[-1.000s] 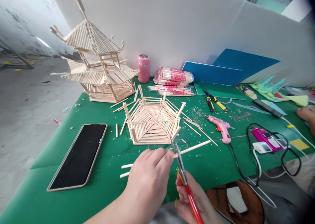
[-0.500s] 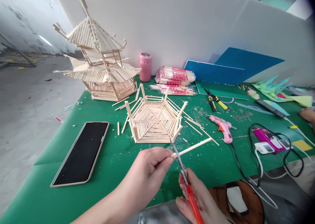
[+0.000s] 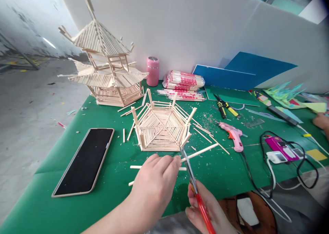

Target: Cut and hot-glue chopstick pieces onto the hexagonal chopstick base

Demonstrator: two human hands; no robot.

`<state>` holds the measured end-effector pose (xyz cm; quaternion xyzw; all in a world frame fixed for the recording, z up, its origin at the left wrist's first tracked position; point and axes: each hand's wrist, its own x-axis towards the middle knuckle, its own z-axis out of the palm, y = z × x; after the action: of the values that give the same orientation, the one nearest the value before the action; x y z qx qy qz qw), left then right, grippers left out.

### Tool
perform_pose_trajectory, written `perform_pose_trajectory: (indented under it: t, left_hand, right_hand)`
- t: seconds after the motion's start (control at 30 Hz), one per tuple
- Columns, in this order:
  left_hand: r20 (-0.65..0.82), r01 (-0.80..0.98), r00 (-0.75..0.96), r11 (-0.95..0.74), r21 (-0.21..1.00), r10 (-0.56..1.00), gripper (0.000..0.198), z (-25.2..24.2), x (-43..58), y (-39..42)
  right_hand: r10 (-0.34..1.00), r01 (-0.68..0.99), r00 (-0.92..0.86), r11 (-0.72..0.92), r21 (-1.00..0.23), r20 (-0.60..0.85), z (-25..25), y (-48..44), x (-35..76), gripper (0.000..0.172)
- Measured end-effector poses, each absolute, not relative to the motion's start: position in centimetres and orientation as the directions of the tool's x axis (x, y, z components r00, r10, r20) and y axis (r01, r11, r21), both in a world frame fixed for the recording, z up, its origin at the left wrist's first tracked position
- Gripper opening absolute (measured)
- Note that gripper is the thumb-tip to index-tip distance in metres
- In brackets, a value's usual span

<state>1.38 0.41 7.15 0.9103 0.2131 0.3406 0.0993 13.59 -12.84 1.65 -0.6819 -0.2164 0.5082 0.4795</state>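
Note:
My left hand (image 3: pixel 154 182) pinches one end of a thin wooden stick (image 3: pixel 203 151) that points up and to the right over the green mat. My right hand (image 3: pixel 205 211) grips red-handled scissors (image 3: pixel 191 179), whose blades meet the stick just beside my left fingertips. Right behind the hands sits a hexagonal frame of sticks (image 3: pixel 161 126). Two short cut sticks (image 3: pixel 136 167) lie on the mat under my left hand.
A stick pagoda model (image 3: pixel 105 60) stands at the back left, a black phone (image 3: pixel 84 160) lies at the front left. A pink cup (image 3: pixel 152 71), packed chopsticks (image 3: pixel 183 80), pliers (image 3: pixel 224 107), a pink glue gun (image 3: pixel 233 135), cables and a power strip (image 3: pixel 281 151) lie behind and right. Another person's hand (image 3: pixel 321 120) shows at the right edge.
My left hand has turned knuckles-up over the stick, and the scissor blades stay at the stick beside my fingers. The view shifted slightly.

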Motion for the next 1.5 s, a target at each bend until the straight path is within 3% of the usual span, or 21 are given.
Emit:
perform_pose_trajectory:
  t: [0.07, 0.17, 0.5, 0.6, 0.73, 0.83, 0.97, 1.13, 1.23, 1.37, 1.5]
  left_hand:
    - [0.57, 0.29, 0.735, -0.93, 0.227, 0.368, 0.023, 7.0, 1.1, 0.4]
    - [0.536, 0.272, 0.779, -0.946, 0.178, 0.325, 0.025, 7.2, 0.9, 0.2]
    - [0.51, 0.284, 0.799, -0.947, 0.148, 0.319, 0.026, 7.4, 0.6, 0.0]
    - [0.508, 0.291, 0.785, -0.935, 0.202, 0.354, 0.025, 7.6, 0.5, -0.2]
    - [0.54, 0.303, 0.733, -0.909, 0.285, 0.414, 0.022, 7.9, 0.6, -0.5]
    - [0.558, 0.306, 0.72, -0.91, 0.279, 0.413, 0.022, 7.9, 0.7, -0.6]
    - [0.547, 0.326, 0.714, -0.898, 0.294, 0.438, 0.022, 7.6, 0.8, -0.5]
    - [0.384, 0.227, 0.707, -0.705, 0.672, 0.593, 0.025, 8.0, 0.8, -0.1]
    - [0.284, 0.207, 0.711, -0.578, 0.789, 0.643, 0.028, 8.5, 0.7, 0.3]
    - [0.28, 0.229, 0.696, -0.575, 0.786, 0.661, 0.028, 8.6, 0.6, 0.4]
    - [0.332, 0.244, 0.705, -0.654, 0.716, 0.627, 0.024, 7.9, 0.6, 0.0]
  right_hand:
    - [0.793, -0.185, 0.339, -0.472, -0.862, -0.507, 1.7, -12.8, 14.0, 0.048]
    - [0.813, -0.177, 0.259, -0.491, -0.853, -0.522, 1.3, -12.8, 14.4, 0.039]
    - [0.77, -0.265, 0.143, -0.576, -0.773, -0.622, -1.4, -12.6, 14.3, 0.038]
    - [0.782, -0.291, 0.139, -0.555, -0.779, -0.608, -0.5, -13.0, 14.4, 0.047]
    - [0.791, -0.31, 0.275, -0.464, -0.829, -0.546, 0.7, -13.9, 14.2, 0.048]
    - [0.768, -0.343, 0.289, -0.474, -0.811, -0.571, 0.9, -13.9, 13.8, 0.047]
    - [0.765, -0.364, 0.316, -0.449, -0.816, -0.562, 1.4, -13.6, 13.5, 0.062]
    - [0.78, -0.348, 0.292, -0.452, -0.821, -0.553, 2.7, -13.5, 13.6, 0.062]
    - [0.779, -0.333, 0.299, -0.456, -0.825, -0.551, 2.9, -13.4, 13.6, 0.056]
    - [0.79, -0.258, 0.312, -0.465, -0.847, -0.528, 2.6, -13.2, 13.5, 0.05]
    - [0.77, -0.252, 0.336, -0.482, -0.839, -0.542, 2.2, -13.6, 13.4, 0.065]
